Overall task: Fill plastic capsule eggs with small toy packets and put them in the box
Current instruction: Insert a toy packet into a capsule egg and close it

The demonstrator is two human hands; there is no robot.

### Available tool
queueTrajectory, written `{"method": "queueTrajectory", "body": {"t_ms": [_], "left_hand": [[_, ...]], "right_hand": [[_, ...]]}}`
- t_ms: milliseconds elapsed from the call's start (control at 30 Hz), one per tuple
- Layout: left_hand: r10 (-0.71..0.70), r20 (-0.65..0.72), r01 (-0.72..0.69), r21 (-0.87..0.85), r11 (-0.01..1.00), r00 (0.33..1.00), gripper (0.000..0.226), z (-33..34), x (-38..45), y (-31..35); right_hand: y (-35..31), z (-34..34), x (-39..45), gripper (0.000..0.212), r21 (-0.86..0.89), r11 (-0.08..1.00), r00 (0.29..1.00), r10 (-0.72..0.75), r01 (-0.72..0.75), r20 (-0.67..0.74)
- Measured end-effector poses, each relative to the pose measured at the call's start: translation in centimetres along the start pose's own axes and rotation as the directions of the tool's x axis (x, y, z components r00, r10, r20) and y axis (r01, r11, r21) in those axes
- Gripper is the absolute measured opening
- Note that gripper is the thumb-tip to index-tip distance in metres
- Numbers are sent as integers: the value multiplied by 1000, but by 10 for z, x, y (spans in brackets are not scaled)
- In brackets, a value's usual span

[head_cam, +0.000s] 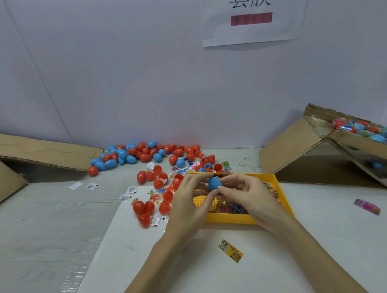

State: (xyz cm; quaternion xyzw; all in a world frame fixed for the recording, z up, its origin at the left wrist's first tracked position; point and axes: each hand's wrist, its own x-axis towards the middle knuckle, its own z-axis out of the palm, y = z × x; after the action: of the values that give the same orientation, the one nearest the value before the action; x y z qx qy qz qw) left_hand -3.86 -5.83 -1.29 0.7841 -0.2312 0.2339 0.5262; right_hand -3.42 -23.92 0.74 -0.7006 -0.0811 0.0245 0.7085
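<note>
Crowding the worktop (56, 222) are a yellow tray (281, 193), loose eggs and cardboard; bare room lies nearest the person. Left hand (186, 201) and right hand (252, 194) pinch a glossy blue capsule egg (214, 183) above the tray.

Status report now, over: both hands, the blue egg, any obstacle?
Left hand and right hand both pinch blue egg above yellow tray. Egg not yet in box. Nothing in the way.
</note>
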Motion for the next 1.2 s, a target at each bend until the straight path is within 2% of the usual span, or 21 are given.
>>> {"method": "queueTrajectory", "body": {"t_ms": [133,300,400,467,533,700,800,933,1067,1200], "left_hand": [[77,34,-80,100,992,996,45,-1,-1,0],[186,57,-195,252,948,981,58,1,-2,1],[171,64,-182,249,951,983,76,1,-2,4],[139,48,-146,219,965,989,79,1,-2,6],[83,44,-89,167,982,996,73,0,-2,9],[-27,2,27,60,998,1000,31,-1,-2,12],[-60,-17,60,49,997,998,31,-2,-2,10],[-21,-17,22,60,998,1000,32,-3,-1,8],[18,-2,-18,58,998,1000,31,-2,-1,9],[-48,-2,48,10,999,999,29,-2,-1,11]], "right_hand": [[3,2,-1,18,-63,998,998,-22,25,52],[1,7,-2,28,-171,984,999,-35,41,36],[1,7,-3,26,-259,962,997,-79,83,27],[2,6,-3,24,-225,970,996,-85,88,21],[1,5,-3,22,-184,980,997,-79,78,4],[0,3,-2,32,-171,984,999,-53,54,13],[-1,2,-3,33,-202,977,997,-59,66,40],[-2,5,-4,26,-93,994,998,-55,56,10],[0,5,-2,21,-176,983,998,-49,44,-29],[1,4,-2,24,-211,976,998,-59,52,-24]]}}
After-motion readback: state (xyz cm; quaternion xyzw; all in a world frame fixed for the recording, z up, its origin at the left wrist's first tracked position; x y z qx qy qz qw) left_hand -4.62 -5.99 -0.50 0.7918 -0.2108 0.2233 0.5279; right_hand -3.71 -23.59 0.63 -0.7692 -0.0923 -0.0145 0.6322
